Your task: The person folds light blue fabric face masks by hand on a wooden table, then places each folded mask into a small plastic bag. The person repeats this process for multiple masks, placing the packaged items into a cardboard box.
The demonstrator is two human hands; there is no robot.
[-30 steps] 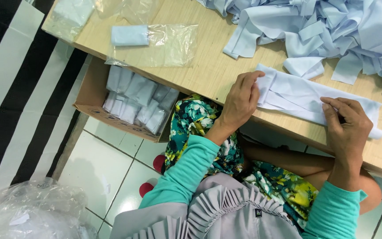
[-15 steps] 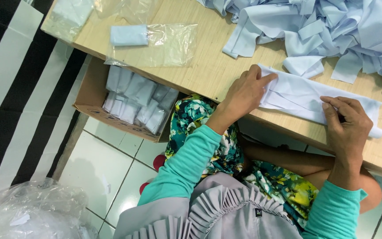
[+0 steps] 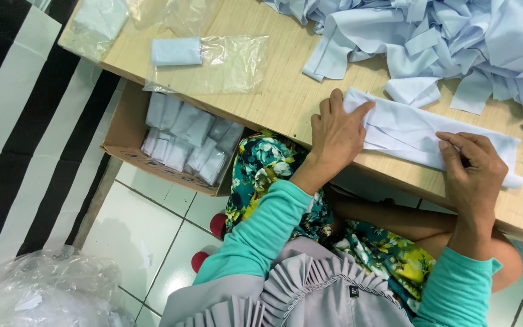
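Head view: left hand (image 3: 336, 134) lies flat, right hand (image 3: 472, 168) pinches the folded pale-blue cloth (image 3: 419, 130).

clear plastic bag (image 3: 213, 63) w/ folded pale-blue cloth, tabletop's far-left corner; brown cardboard box (image 3: 129, 136) of bagged cloths on floor below.

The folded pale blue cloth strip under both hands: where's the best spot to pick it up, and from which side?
Probably at its two short ends, coming from above. The folded cloth strip lies flat and long near the wooden table's front edge, with the left hand pressing one end and the right hand the other. Pinching both ends should keep the layers together; lifting from the middle would likely let them sag open.
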